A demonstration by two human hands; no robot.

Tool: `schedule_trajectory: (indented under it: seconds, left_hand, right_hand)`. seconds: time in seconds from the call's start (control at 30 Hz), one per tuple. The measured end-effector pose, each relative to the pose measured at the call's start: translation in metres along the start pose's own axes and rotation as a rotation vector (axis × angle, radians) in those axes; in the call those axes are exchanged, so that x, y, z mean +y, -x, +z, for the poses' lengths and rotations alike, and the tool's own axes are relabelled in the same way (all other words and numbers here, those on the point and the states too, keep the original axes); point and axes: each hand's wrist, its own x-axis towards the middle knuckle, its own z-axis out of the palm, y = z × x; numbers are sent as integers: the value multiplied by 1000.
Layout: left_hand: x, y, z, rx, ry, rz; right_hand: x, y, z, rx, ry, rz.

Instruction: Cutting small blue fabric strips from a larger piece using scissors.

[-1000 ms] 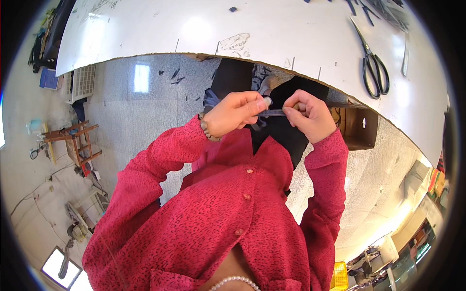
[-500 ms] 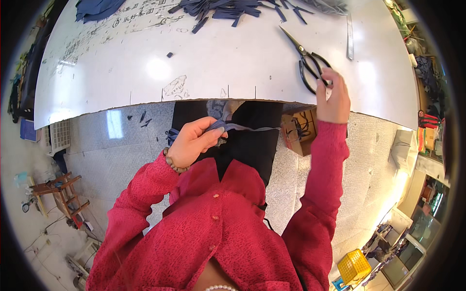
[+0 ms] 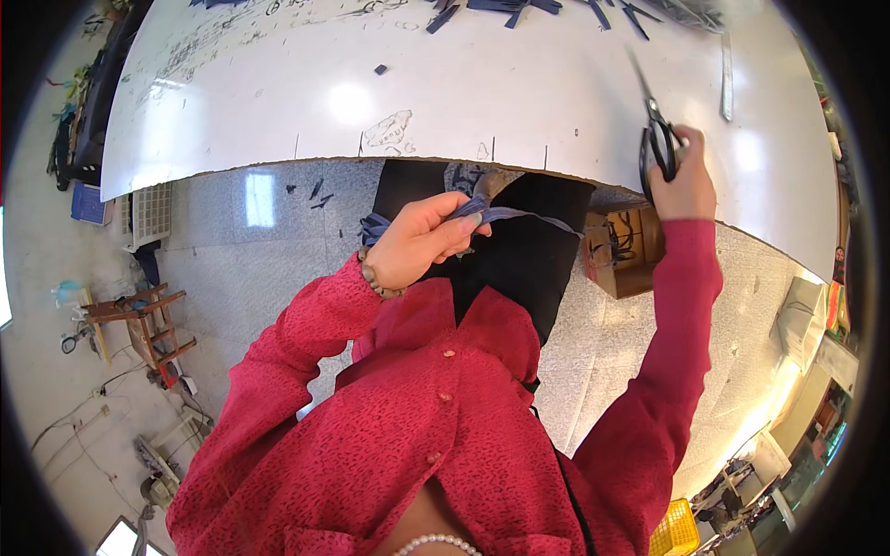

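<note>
Your left hand (image 3: 422,243) sits at the centre of the frame, below the table edge, its fingers pinched shut on a strip of grey-blue fabric (image 3: 519,216) that trails off to the right over your dark trousers. Your right hand (image 3: 684,176) is well apart from it, reaching up to the upper right, where its fingers are closed around the handles of black scissors (image 3: 654,130) whose blades lie flat on the table and point toward the top of the frame. The white table (image 3: 519,93) fills the upper half of the frame; its near edge curves across the middle, with short pencil ticks and a scribbled patch along it. Dark fabric offcuts (image 3: 519,7) lie scattered along the top edge, one small scrap (image 3: 380,69) sits alone at upper centre, and a ruler (image 3: 727,76) lies at the upper right. Beneath the table is a polished grey stone floor with an open cardboard box (image 3: 623,250) just right of centre, a wooden stool (image 3: 148,320) at left, and a yellow crate (image 3: 675,530) at lower right.
</note>
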Motion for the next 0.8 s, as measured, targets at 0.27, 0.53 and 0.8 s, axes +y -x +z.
schedule_trajectory:
  seconds: [0.27, 0.53, 0.8]
  left_hand:
    - [-8, -8, 5, 20, -18, 21]
    - [-13, -7, 6, 39, -62, 79]
    - [-22, -7, 11, 7, -43, 40]
  right_hand:
    - [-70, 176, 11, -504, -1562, 277]
    - [-81, 217, 38, -751, -1768, 273]
    - [-80, 202, 37, -722, -1658, 279]
